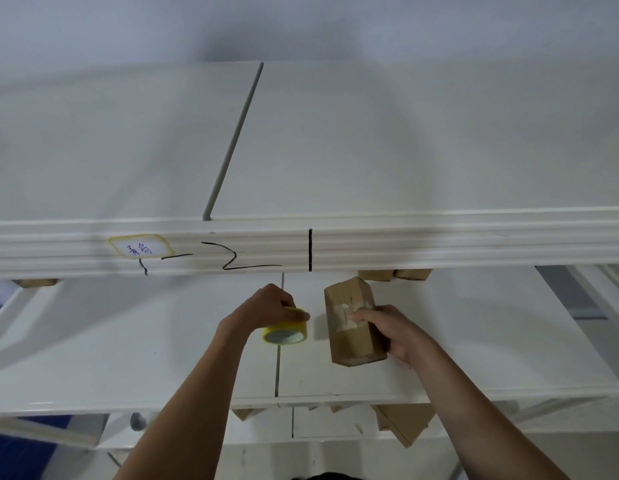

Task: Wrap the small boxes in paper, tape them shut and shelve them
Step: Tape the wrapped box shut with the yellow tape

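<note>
Nearest, under the front edge of the middle shelf (197, 368), four or five brown parcels (405, 424) show only as corners and one larger tilted piece; the shelf hides the rest, so the count is unsure.

On that shelf, both hands work side by side. The left hand (266, 306) grips one yellow tape roll (286, 330), fingers curled over its rim, the roll's open core facing the camera. Just right of the roll, apart from it, stands one wrapped box (353, 323) in brown paper, lying lengthwise on the shelf, with clear tape across its middle. The right hand (387, 327) holds the box from its right side, fingers pressed on the taped band and thumb hidden behind it.

Farther back on the same shelf, beyond the box, two more brown parcels (394, 274) peek out below the upper shelf's rail (439, 244), and one (36, 282) sits far left of the roll; all three are mostly cut off.

On the rail above the roll sits one yellow-edged label (140, 251) with blue handwriting too blurred to read, plus black marker strokes: a dash, a "2"-like figure and a vertical line (310, 251).
</note>
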A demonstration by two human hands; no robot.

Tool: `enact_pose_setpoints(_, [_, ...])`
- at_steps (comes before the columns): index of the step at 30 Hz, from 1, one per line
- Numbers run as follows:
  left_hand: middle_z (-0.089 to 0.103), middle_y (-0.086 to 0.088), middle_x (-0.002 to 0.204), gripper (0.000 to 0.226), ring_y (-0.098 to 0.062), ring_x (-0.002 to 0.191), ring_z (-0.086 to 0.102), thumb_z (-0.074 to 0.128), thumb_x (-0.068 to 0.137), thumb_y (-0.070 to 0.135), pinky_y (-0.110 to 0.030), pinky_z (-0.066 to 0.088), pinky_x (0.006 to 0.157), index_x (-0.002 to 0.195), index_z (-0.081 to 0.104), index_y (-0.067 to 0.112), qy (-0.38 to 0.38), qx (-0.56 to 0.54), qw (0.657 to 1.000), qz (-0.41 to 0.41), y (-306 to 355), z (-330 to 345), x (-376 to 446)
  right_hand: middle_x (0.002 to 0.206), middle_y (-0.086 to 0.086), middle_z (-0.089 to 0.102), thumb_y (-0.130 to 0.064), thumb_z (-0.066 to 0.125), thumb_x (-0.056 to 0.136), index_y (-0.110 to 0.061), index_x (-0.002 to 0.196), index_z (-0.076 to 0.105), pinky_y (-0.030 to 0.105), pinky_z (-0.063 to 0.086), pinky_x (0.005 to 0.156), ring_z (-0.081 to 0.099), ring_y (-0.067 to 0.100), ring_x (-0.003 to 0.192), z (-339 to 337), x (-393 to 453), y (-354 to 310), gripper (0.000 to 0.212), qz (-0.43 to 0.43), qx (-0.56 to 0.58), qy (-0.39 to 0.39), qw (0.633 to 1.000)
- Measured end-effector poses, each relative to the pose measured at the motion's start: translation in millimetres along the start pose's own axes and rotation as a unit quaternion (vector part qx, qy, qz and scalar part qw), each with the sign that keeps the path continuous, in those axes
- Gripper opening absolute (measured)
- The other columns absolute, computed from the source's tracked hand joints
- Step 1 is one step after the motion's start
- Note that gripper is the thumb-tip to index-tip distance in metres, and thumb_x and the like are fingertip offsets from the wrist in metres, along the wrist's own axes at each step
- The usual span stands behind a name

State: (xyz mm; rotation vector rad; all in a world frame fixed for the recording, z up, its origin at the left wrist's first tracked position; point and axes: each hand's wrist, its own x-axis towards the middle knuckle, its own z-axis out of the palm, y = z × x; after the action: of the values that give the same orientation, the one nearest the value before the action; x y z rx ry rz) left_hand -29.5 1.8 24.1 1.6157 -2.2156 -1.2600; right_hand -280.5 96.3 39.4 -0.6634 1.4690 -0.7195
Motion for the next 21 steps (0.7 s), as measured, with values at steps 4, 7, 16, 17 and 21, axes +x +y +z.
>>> enact_pose_setpoints(4, [0.071,-0.001,0.080,0.037,-0.015,0.078,0.069,0.081,0.074,0.055,-0.024,0.054,0.065,0.078,0.077,0.018,0.035,0.006,0.999,-0.018,-7.6,9.7,2.1,0.106,0.011,0.075,-0.021,0.073,0.088,-0.008,0.118,0.068,0.032,0.058,0.068,0.072,0.026,0.098,-3.6,-3.0,-8.5,0.033,-0.017,0.002,-0.019,1.000])
enact_pose_setpoints(7, [0.070,-0.001,0.079,0.039,-0.014,0.077,0.068,0.080,0.075,0.055,-0.022,0.053,0.064,0.081,0.077,0.017,0.030,-0.005,0.999,-0.016,-6.2,13.6,3.8,0.109,0.013,0.075,-0.021,0.073,0.088,-0.008,0.120,0.067,0.036,0.059,0.072,0.071,0.029,0.102,-4.3,-3.6,-6.4,0.035,-0.022,0.020,-0.037,0.999])
enact_pose_setpoints(16, [0.071,0.002,0.081,0.039,-0.016,0.084,0.069,0.077,0.075,0.060,-0.025,0.053,0.067,0.080,0.078,0.022,-0.005,-0.042,0.999,-0.005,4.7,13.9,9.0,0.112,0.016,0.073,-0.024,0.067,0.087,-0.009,0.127,0.066,0.039,0.057,0.076,0.070,0.031,0.102,2.1,-10.3,-2.3,0.042,-0.028,0.117,-0.089,0.989])
enact_pose_setpoints(17, [0.071,0.002,0.082,0.037,-0.016,0.085,0.069,0.077,0.076,0.059,-0.025,0.053,0.068,0.081,0.078,0.022,-0.007,-0.052,0.999,-0.003,7.7,13.5,9.3,0.113,0.017,0.072,-0.026,0.067,0.087,-0.010,0.128,0.065,0.039,0.058,0.076,0.070,0.030,0.102,2.5,-11.6,-3.7,0.044,-0.024,0.129,-0.097,0.987])
enact_pose_setpoints(21, [0.070,0.001,0.083,0.034,-0.012,0.082,0.066,0.075,0.081,0.055,-0.023,0.052,0.069,0.081,0.077,0.020,-0.017,-0.085,0.996,0.007,14.8,13.3,6.4,0.121,0.018,0.070,-0.046,0.054,0.099,-0.015,0.127,0.066,0.043,0.056,0.088,0.070,0.030,0.109,2.8,-14.2,-8.2,0.043,-0.010,0.147,-0.125,0.981])
